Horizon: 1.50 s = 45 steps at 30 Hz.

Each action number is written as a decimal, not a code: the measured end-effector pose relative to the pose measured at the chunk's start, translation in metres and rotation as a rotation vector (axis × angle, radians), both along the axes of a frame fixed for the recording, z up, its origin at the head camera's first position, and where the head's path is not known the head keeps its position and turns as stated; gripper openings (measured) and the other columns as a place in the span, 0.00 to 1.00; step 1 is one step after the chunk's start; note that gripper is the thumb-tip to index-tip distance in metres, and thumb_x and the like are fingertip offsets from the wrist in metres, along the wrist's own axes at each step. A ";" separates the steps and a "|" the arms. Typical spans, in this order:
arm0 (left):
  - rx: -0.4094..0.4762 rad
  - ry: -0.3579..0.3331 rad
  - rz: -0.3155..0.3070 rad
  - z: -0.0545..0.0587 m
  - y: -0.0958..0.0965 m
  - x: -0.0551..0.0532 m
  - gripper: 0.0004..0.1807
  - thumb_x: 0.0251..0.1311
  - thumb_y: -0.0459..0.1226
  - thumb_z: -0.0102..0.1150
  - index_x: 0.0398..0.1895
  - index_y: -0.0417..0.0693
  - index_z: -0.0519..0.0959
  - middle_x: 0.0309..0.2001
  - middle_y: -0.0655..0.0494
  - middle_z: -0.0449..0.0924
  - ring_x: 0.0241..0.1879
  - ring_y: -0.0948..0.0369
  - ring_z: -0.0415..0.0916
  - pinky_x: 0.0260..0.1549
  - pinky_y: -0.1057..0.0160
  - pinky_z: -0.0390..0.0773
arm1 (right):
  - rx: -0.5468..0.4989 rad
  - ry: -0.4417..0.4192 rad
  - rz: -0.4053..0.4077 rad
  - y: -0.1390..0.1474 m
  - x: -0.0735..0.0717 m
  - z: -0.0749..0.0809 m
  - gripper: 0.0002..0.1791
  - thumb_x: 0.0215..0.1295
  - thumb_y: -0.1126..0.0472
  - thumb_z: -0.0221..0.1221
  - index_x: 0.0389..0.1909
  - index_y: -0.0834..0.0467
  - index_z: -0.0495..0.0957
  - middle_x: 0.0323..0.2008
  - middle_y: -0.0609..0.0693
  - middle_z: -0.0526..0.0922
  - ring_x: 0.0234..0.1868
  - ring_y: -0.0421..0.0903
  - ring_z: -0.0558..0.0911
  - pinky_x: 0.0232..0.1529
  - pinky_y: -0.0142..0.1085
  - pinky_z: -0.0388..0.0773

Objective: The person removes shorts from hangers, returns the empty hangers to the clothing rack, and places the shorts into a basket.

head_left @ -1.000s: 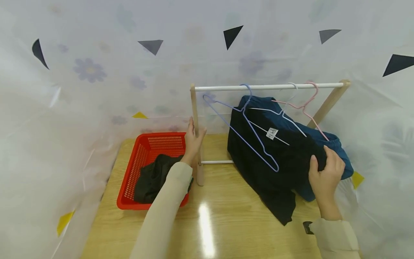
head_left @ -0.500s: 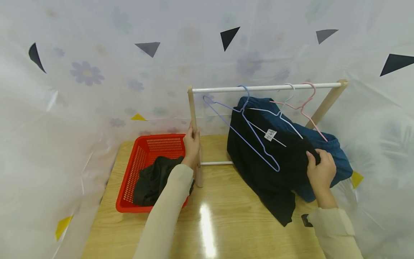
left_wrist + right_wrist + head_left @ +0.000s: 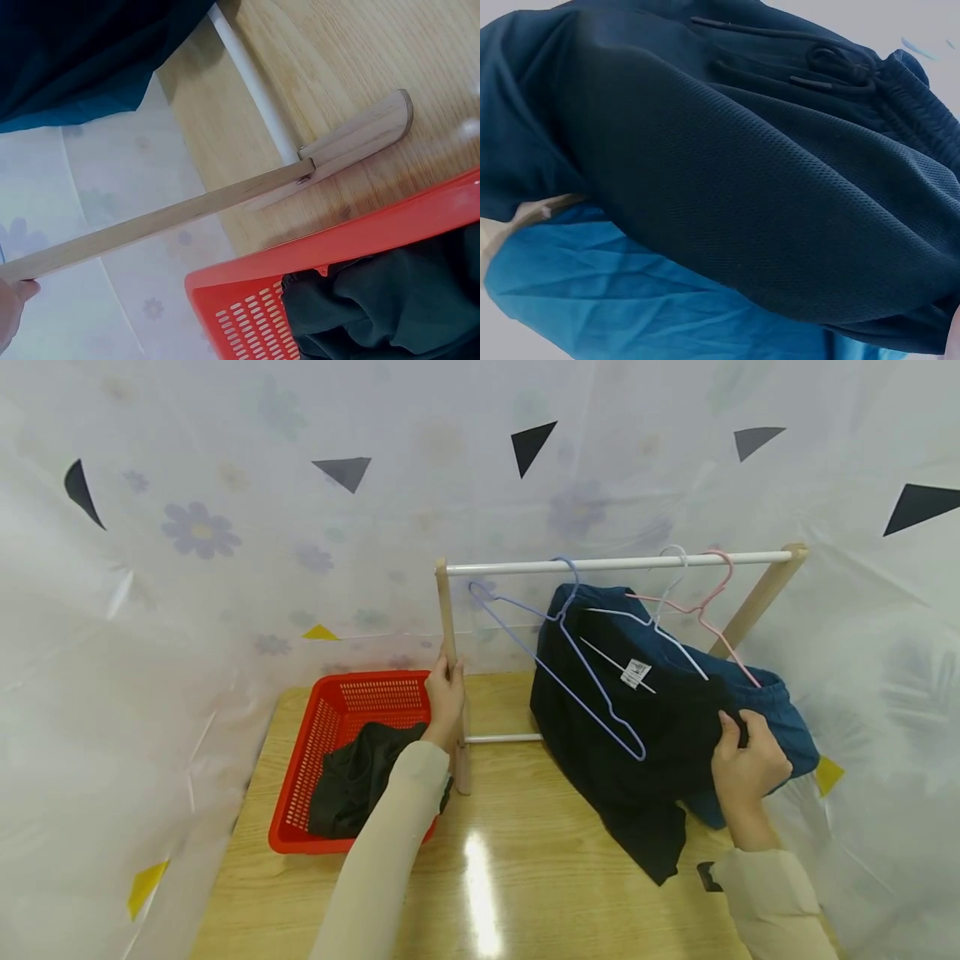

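My left hand [image 3: 446,700] grips the left wooden post [image 3: 446,618] of a small clothes rack. In the head view, my right hand [image 3: 746,768] pinches the right edge of a pair of black shorts [image 3: 637,760]. Their drawstring [image 3: 840,64] and gathered waist show in the right wrist view. A white hanger [image 3: 678,650] sits inside the black waist, near a white label [image 3: 636,673]. Behind them, a blue garment [image 3: 787,727] with an elastic waist hangs on a pink hanger [image 3: 705,614]. A bare lilac hanger [image 3: 600,681] hangs in front, on the left.
A white rail [image 3: 495,567] carries the hangers, and a thin lower bar [image 3: 502,738] joins the rack near the wooden table [image 3: 555,877]. Left of the rack stands a red basket [image 3: 298,760] holding a dark garment [image 3: 352,777]. A pale flowered sheet [image 3: 247,593] surrounds the table.
My left hand has closed round the post. My right hand has moved slightly left and gone from loosely spread fingers to a pinch on the black shorts. The white hanger's hook has risen slightly.
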<state>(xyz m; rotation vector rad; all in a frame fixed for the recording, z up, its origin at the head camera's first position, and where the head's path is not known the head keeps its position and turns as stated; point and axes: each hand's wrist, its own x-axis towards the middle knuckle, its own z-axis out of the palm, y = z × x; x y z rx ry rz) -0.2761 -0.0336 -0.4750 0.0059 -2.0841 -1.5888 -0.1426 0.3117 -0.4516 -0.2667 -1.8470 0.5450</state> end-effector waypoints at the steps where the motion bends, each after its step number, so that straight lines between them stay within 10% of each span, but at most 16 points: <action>1: -0.002 -0.003 0.002 0.000 0.000 0.000 0.11 0.62 0.32 0.55 0.38 0.29 0.77 0.33 0.33 0.80 0.29 0.51 0.71 0.33 0.50 0.76 | -0.001 0.009 -0.002 0.000 0.000 0.002 0.31 0.62 0.41 0.54 0.29 0.69 0.80 0.29 0.65 0.83 0.22 0.65 0.76 0.19 0.38 0.57; 10: -0.005 0.000 -0.002 0.001 0.000 0.002 0.12 0.61 0.32 0.55 0.44 0.31 0.77 0.37 0.31 0.81 0.29 0.50 0.72 0.34 0.47 0.77 | -0.104 0.038 0.000 0.007 0.012 0.021 0.27 0.59 0.46 0.60 0.29 0.72 0.79 0.30 0.67 0.83 0.27 0.59 0.81 0.31 0.13 0.53; 16: 0.003 0.000 -0.016 0.004 0.000 0.006 0.16 0.61 0.30 0.54 0.51 0.32 0.76 0.41 0.31 0.80 0.34 0.48 0.76 0.39 0.46 0.77 | -0.247 0.058 0.076 0.017 0.037 0.030 0.18 0.55 0.57 0.65 0.24 0.72 0.79 0.27 0.22 0.77 0.31 0.13 0.69 0.36 0.13 0.62; 21: 0.012 -0.020 -0.026 0.005 0.000 0.006 0.17 0.62 0.30 0.54 0.53 0.33 0.75 0.44 0.31 0.79 0.37 0.47 0.77 0.41 0.46 0.78 | -0.294 0.067 0.101 0.028 0.061 0.028 0.17 0.54 0.61 0.66 0.23 0.74 0.79 0.27 0.17 0.73 0.30 0.16 0.72 0.35 0.15 0.64; 28: -0.011 -0.009 -0.022 0.006 0.000 0.005 0.18 0.60 0.29 0.55 0.54 0.33 0.75 0.42 0.32 0.80 0.34 0.48 0.76 0.39 0.47 0.77 | -0.390 0.009 0.049 0.042 0.099 0.009 0.12 0.53 0.61 0.66 0.26 0.37 0.78 0.26 0.19 0.73 0.29 0.17 0.72 0.34 0.16 0.64; 35: -0.003 -0.016 -0.024 0.006 -0.001 0.004 0.17 0.60 0.29 0.55 0.53 0.34 0.75 0.42 0.33 0.80 0.35 0.47 0.76 0.39 0.47 0.78 | -0.391 -0.094 0.000 0.044 0.138 -0.019 0.19 0.56 0.62 0.64 0.25 0.32 0.71 0.24 0.17 0.68 0.27 0.16 0.67 0.32 0.15 0.60; 45: -0.001 -0.031 -0.020 0.005 -0.004 -0.001 0.16 0.60 0.28 0.54 0.52 0.37 0.77 0.40 0.35 0.81 0.33 0.50 0.75 0.37 0.50 0.78 | -0.415 0.024 -0.049 0.025 0.172 -0.067 0.14 0.54 0.54 0.66 0.23 0.30 0.73 0.23 0.15 0.70 0.24 0.14 0.66 0.31 0.13 0.59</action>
